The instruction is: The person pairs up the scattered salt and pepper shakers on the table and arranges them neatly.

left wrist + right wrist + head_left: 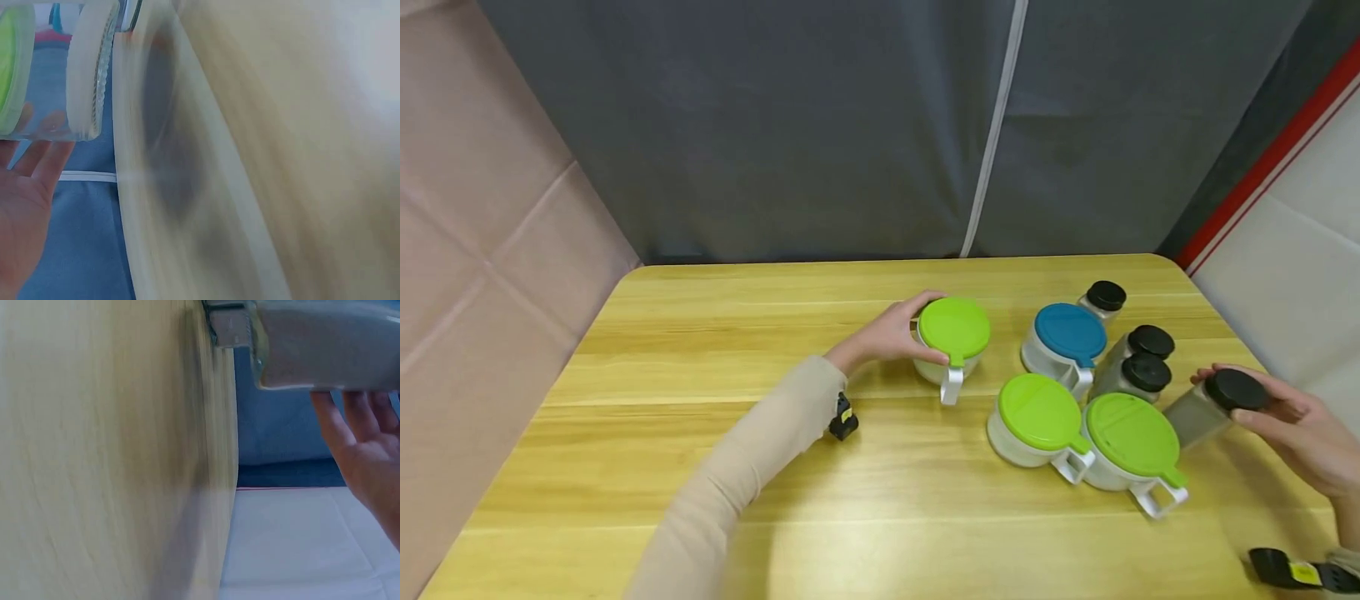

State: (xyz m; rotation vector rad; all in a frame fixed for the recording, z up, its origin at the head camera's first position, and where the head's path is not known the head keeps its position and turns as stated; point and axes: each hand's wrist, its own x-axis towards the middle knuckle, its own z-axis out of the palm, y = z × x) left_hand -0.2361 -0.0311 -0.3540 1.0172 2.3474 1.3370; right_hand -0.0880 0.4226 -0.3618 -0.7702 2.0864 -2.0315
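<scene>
My left hand (898, 333) grips a clear seasoning jar with a green lid (955, 329) and a white handle, fingers behind it and thumb at the near side. In the left wrist view this seasoning jar (49, 84) hangs above the tabletop, with white contents against its base. At the far right, my right hand (1303, 421) holds a spice jar (1198, 414) by its upper part, tilted, its black cap between thumb and fingers. The right wrist view shows that spice jar (325, 347) raised off the table, filled with something greyish brown.
Between the hands stand two more green-lidded seasoning jars (1037, 412) and a blue-lidded one (1067, 333). Three black-capped spice jars (1146, 372) stand behind and beside them. A grey curtain (775, 133) hangs behind the wooden table (887, 533); a white panel (1300, 233) borders the right.
</scene>
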